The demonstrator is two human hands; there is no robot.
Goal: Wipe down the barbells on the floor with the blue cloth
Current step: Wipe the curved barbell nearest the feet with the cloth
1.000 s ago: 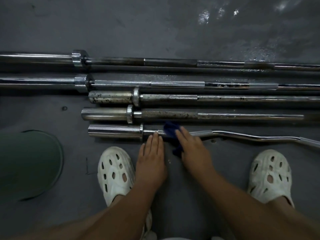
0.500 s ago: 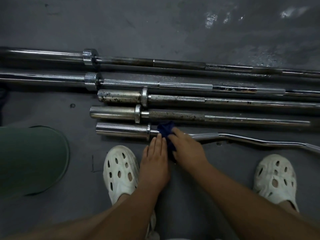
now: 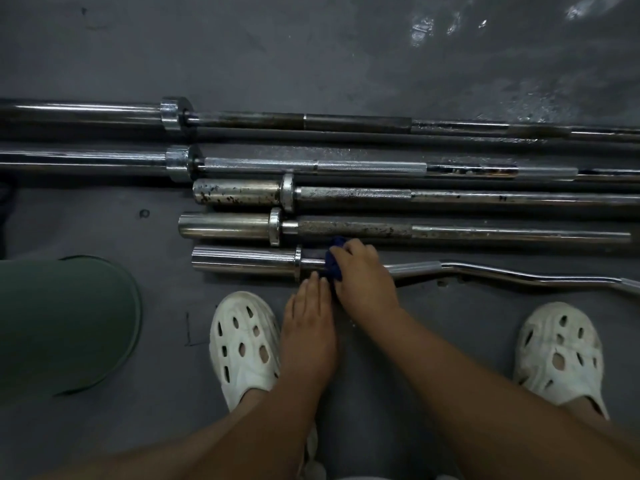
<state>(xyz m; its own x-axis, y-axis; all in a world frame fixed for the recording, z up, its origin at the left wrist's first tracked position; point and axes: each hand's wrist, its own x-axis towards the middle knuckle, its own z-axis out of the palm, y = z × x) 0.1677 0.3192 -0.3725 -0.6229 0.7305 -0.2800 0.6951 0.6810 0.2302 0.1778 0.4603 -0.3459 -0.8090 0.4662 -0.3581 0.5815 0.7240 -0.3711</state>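
Note:
Several steel barbells lie side by side on the dark floor. Nearest to me is a chrome curl bar with a bent shaft. My right hand grips the blue cloth wrapped over this bar's shaft, just right of its collar. My left hand rests flat on the floor in front of the bar, fingers straight, fingertips at the shaft. Behind lie a spotted short bar, a rust-flecked bar and two long bars.
My two feet in white perforated clogs stand on the floor on either side of my arms. A dark green rounded object lies at the left. The grey floor beyond the bars is bare and partly wet-looking.
My right hand has slid the blue cloth leftward along the curl bar toward the collar. The left hand stays flat on the floor.

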